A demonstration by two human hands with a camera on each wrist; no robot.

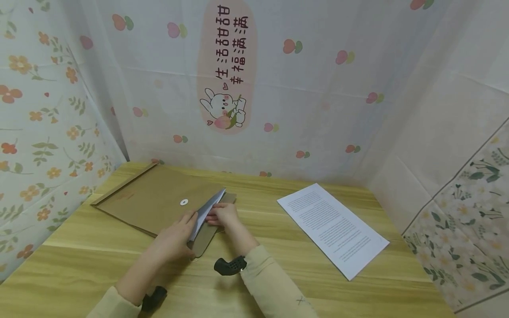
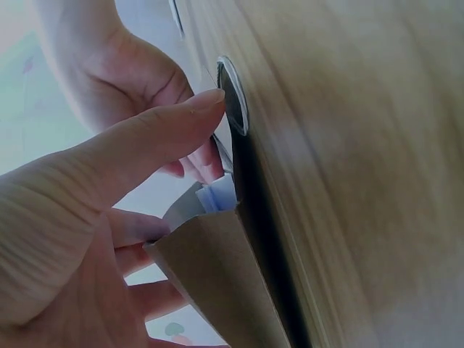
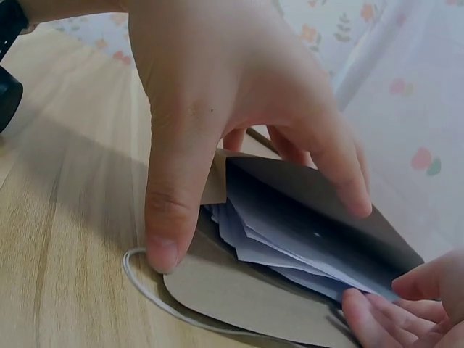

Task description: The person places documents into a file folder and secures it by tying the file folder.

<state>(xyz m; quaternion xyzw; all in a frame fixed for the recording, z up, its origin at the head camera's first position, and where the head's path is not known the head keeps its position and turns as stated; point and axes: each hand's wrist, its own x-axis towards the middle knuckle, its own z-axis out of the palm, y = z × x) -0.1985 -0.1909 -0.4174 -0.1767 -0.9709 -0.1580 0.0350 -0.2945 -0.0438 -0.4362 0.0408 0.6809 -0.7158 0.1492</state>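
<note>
A brown kraft document envelope (image 1: 155,198) lies on the table with its mouth spread toward the right and its rounded flap (image 3: 254,290) laid out flat. White papers (image 3: 290,254) show inside the mouth. My left hand (image 1: 175,236) grips the envelope at the near corner of the mouth, thumb on the flap and fingers over the upper panel. At the far side of the mouth, my right hand (image 1: 225,215) holds the edge of the papers, thumb above and fingers below. A white string (image 3: 138,290) loops beside the flap. A white button (image 1: 184,202) sits on the upper panel.
A stack of printed sheets (image 1: 334,229) lies to the right on the wood-grain table (image 1: 254,282). Patterned cloths (image 1: 318,110) hang behind and at both sides. Black camera mounts (image 1: 230,266) stick out at both wrists.
</note>
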